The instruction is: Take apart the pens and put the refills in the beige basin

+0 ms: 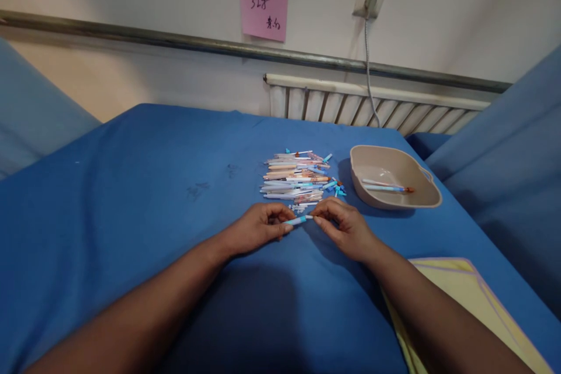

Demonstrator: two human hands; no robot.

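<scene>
Between finger and thumb, my left hand (268, 224) grips a light blue pen barrel (298, 221), tilted slightly up to the right. My right hand (342, 223) pinches a small white pen part (309, 217) at the barrel's right end. Whether that part sits inside the barrel or only touches it, I cannot tell. Just beyond both hands lies a pile of pen parts (293, 178) in white, orange, pink and blue. Small white pieces (300, 208) lie at the pile's near edge, and small turquoise pieces (339, 190) at its right.
A beige plastic basin (368, 196) stands right of the pile, with pens (385, 188) inside. Under my right forearm lies a yellow cloth (464, 286). Blue fabric (166, 158) covers the table. Behind it are a radiator (315, 102), a metal rail (184, 39) and a plugged-in cord (368, 64).
</scene>
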